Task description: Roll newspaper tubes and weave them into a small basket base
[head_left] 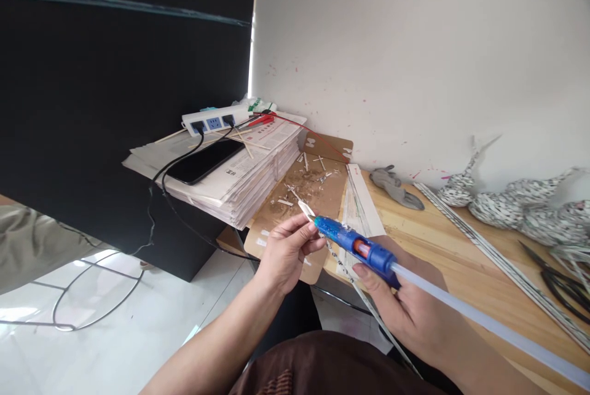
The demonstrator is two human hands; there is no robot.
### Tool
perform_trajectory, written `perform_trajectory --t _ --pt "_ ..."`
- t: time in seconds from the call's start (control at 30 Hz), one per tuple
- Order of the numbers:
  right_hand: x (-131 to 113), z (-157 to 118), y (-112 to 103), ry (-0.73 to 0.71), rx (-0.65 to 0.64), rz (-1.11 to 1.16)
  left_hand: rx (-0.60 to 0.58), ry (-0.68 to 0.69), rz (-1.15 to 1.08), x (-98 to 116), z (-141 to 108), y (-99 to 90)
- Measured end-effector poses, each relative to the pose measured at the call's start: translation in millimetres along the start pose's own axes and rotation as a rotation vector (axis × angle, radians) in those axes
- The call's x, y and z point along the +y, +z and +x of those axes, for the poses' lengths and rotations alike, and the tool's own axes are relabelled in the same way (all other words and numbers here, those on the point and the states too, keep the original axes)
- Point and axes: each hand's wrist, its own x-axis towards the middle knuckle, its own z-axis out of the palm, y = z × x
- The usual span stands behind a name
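Observation:
A blue hot glue gun [338, 234] is gripped in my right hand [412, 300], with a long translucent glue stick [465, 308] running out of its back. My left hand [286, 250] pinches a white paper strip [305, 207] between thumb and fingers. The gun's nozzle touches or nearly touches the strip just above my left fingertips; I cannot tell which. A thin patterned strip [366, 303] trails down from between the hands toward my lap. Under both hands lies a brown cardboard sheet [276, 229] dotted with paper scraps and dark stains.
A newspaper stack [249, 180] on the left carries a phone [206, 160], a power strip [214, 120] and red-handled scissors [262, 118]. Along the wall sit a grey glove [395, 187] and woven paper figures [502, 204]. Long paper rods [498, 260] and black scissors [565, 284] lie right.

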Motion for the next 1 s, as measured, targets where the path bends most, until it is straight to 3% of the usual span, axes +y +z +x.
perform_trajectory --t 0.47,0.73,1.0 --pt "10 1 10 0.049 0.012 0.057 -0.081 0.011 0.002 0 -2 -1.6" --pt "6 0 12 0.008 0.076 -0.096 -0.073 0.003 -0.012 -2 -1 -2.5" --pt "12 -2 9 -0.024 0.024 -0.173 -0.083 0.02 -0.003 -2 -2 -3.1"
